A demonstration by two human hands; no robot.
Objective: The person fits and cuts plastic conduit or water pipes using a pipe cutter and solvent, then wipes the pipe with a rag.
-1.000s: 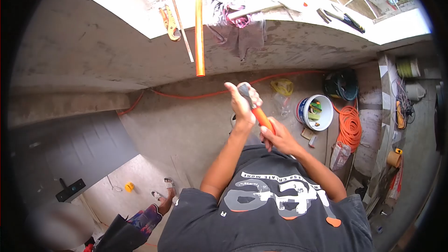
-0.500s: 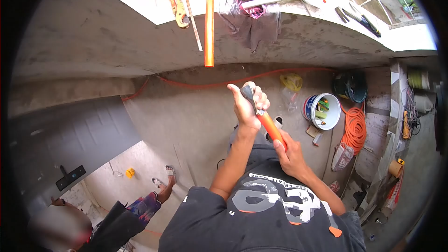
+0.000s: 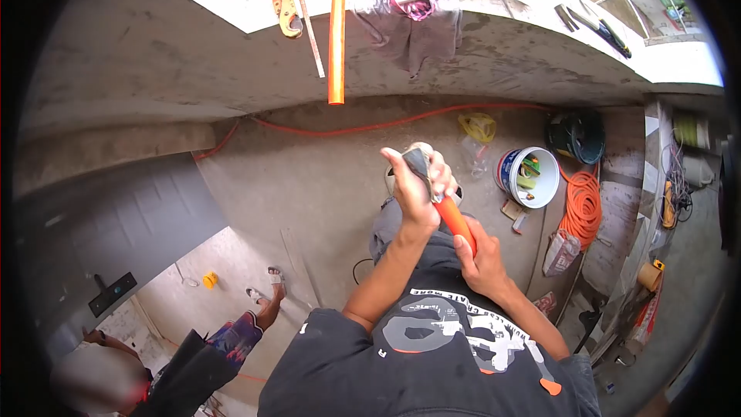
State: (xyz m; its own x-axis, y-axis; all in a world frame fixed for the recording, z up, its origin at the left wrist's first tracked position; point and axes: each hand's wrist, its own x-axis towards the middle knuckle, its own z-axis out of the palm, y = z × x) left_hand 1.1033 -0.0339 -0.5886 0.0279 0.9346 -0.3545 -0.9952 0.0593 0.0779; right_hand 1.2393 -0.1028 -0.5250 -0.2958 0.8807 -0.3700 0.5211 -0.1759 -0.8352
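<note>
On the floor (image 3: pixel 255 208), a bucket (image 3: pixel 549 183) is standing at right. A long orange pipe (image 3: pixel 337 31) is jutting past the ledge ahead. Between my 2 hands, a short orange piece (image 3: pixel 455 222) is slanting: my right hand (image 3: pixel 486 266) is gripping its near end, my left hand (image 3: pixel 413 194) is curling round a dark piece (image 3: pixel 417 164) at its far end.

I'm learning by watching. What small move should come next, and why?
I'd probably open the left hand slightly to check the tube's far end: the fingers and the dark piece hide that end of the orange tube, while the right hand grips the nearer part and could hold it steady.
</note>
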